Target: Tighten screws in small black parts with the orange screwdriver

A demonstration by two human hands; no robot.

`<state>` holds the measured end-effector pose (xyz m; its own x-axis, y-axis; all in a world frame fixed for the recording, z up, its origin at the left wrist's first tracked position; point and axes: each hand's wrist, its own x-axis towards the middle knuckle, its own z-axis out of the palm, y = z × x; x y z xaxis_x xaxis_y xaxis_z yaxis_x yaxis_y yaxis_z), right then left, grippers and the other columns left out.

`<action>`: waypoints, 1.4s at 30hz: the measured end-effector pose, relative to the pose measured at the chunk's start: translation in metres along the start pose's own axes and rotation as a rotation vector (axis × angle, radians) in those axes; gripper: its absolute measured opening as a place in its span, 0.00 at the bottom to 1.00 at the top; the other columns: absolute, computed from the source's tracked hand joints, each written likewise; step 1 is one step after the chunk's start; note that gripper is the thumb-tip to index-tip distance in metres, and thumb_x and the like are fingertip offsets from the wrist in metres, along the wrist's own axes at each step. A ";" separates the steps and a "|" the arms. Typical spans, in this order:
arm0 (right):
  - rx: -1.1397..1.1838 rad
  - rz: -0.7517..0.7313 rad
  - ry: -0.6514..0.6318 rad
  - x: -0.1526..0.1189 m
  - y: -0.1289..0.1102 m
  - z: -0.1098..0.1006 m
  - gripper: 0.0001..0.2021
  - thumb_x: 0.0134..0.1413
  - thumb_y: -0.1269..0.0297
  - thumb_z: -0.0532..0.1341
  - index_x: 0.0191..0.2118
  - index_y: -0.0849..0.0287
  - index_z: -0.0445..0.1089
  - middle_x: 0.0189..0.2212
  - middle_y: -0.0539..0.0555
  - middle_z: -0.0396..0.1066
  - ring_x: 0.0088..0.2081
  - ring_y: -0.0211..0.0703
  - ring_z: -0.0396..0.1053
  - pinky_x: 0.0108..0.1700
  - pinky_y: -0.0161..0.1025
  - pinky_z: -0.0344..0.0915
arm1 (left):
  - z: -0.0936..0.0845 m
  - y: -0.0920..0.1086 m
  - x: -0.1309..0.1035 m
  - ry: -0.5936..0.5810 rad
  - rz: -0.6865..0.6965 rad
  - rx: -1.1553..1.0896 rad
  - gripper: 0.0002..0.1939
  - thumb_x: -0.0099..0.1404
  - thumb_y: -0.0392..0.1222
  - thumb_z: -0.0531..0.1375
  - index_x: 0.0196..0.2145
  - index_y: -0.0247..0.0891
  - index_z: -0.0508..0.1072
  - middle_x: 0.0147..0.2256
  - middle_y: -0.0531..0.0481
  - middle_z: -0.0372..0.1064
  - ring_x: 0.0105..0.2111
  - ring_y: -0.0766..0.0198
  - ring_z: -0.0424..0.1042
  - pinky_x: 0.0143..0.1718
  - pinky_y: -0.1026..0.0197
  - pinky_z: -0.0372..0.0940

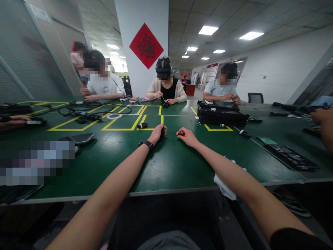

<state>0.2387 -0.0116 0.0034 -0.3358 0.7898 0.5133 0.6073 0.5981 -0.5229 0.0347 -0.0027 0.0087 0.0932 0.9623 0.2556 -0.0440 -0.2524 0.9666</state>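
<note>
My right hand (187, 136) is closed around the orange and black handle of a screwdriver (180, 134). Its thin metal shaft points left, toward my left hand (157, 134). The fingers of that hand are curled around a small black part (162, 132), mostly hidden by them, so its kind does not show. The shaft's tip reaches up to this part; whether it touches cannot be told. Both hands are just above the green tabletop (156, 163). A black cylinder with a white end (142, 125) lies beyond my left hand.
Beyond my right hand sits a long black case (222, 115). Circuit boards (288, 152) lie at the right, black cables (85, 113) and a white cable coil (114, 116) at the left. A white cloth (224, 185) hangs at the near edge. Several people sit around the table.
</note>
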 end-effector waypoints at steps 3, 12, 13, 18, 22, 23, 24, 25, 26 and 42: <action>-0.011 0.002 0.006 -0.001 -0.001 0.001 0.09 0.43 0.64 0.59 0.34 0.59 0.64 0.29 0.49 0.66 0.31 0.36 0.62 0.35 0.33 0.57 | 0.000 0.000 -0.001 -0.004 0.037 0.061 0.22 0.54 0.57 0.50 0.32 0.34 0.67 0.25 0.50 0.65 0.25 0.68 0.65 0.29 0.64 0.60; -0.129 -0.041 -0.048 0.004 -0.003 -0.001 0.13 0.54 0.63 0.50 0.28 0.63 0.68 0.29 0.54 0.66 0.33 0.37 0.60 0.38 0.35 0.55 | -0.002 -0.007 0.002 0.005 0.159 0.281 0.16 0.51 0.50 0.57 0.33 0.36 0.66 0.25 0.53 0.65 0.25 0.69 0.63 0.31 0.64 0.58; -0.134 -0.042 -0.052 0.004 -0.003 -0.002 0.14 0.54 0.64 0.49 0.28 0.63 0.68 0.29 0.54 0.65 0.33 0.37 0.60 0.38 0.35 0.55 | -0.002 -0.007 0.002 0.006 0.158 0.280 0.16 0.51 0.50 0.57 0.34 0.36 0.66 0.25 0.53 0.65 0.25 0.69 0.63 0.31 0.64 0.58; -0.085 -0.065 -0.033 0.001 -0.003 -0.002 0.09 0.51 0.63 0.53 0.33 0.61 0.67 0.32 0.53 0.65 0.34 0.37 0.60 0.38 0.34 0.56 | -0.003 -0.008 0.003 0.031 0.138 0.272 0.16 0.50 0.49 0.57 0.34 0.36 0.66 0.26 0.52 0.65 0.26 0.68 0.64 0.31 0.64 0.58; -0.034 -0.045 -0.029 0.001 -0.002 -0.001 0.10 0.48 0.61 0.56 0.36 0.61 0.65 0.33 0.52 0.65 0.34 0.36 0.60 0.37 0.34 0.56 | -0.004 -0.010 0.005 0.033 0.132 0.292 0.16 0.49 0.48 0.58 0.35 0.37 0.66 0.26 0.52 0.65 0.26 0.68 0.64 0.31 0.63 0.58; -0.032 -0.032 -0.032 0.002 -0.001 -0.001 0.10 0.50 0.61 0.54 0.35 0.61 0.66 0.32 0.52 0.65 0.34 0.36 0.61 0.37 0.34 0.56 | -0.004 -0.011 0.005 0.031 0.131 0.293 0.16 0.49 0.48 0.58 0.35 0.37 0.66 0.26 0.52 0.65 0.26 0.68 0.64 0.30 0.63 0.58; -0.037 -0.018 -0.037 0.002 0.000 -0.001 0.10 0.51 0.60 0.52 0.33 0.61 0.66 0.31 0.52 0.65 0.34 0.36 0.61 0.37 0.34 0.56 | -0.005 -0.011 0.005 0.031 0.130 0.292 0.16 0.49 0.48 0.58 0.35 0.37 0.66 0.27 0.52 0.65 0.26 0.68 0.64 0.30 0.63 0.58; -0.047 -0.005 -0.046 0.003 0.001 -0.001 0.12 0.53 0.61 0.50 0.31 0.62 0.67 0.31 0.52 0.65 0.34 0.36 0.61 0.37 0.34 0.56 | -0.005 -0.012 0.006 0.030 0.129 0.288 0.16 0.49 0.48 0.58 0.35 0.37 0.66 0.27 0.52 0.65 0.26 0.68 0.64 0.30 0.63 0.58; -0.059 0.003 -0.054 0.004 0.002 0.000 0.14 0.54 0.61 0.49 0.29 0.62 0.67 0.30 0.53 0.65 0.33 0.36 0.61 0.37 0.34 0.56 | -0.005 -0.012 0.006 0.030 0.128 0.284 0.16 0.50 0.48 0.58 0.35 0.37 0.66 0.27 0.52 0.65 0.26 0.68 0.64 0.30 0.63 0.58; 0.028 0.027 -0.048 0.003 -0.003 -0.001 0.10 0.51 0.62 0.53 0.34 0.61 0.67 0.32 0.53 0.67 0.34 0.36 0.62 0.38 0.34 0.57 | -0.004 -0.009 0.004 0.040 0.121 0.301 0.15 0.49 0.48 0.58 0.34 0.37 0.66 0.28 0.52 0.66 0.27 0.68 0.65 0.32 0.62 0.59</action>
<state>0.2369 -0.0115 0.0071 -0.3541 0.8106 0.4663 0.5965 0.5798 -0.5550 0.0316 0.0036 0.0008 0.0660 0.9251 0.3739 0.2442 -0.3783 0.8929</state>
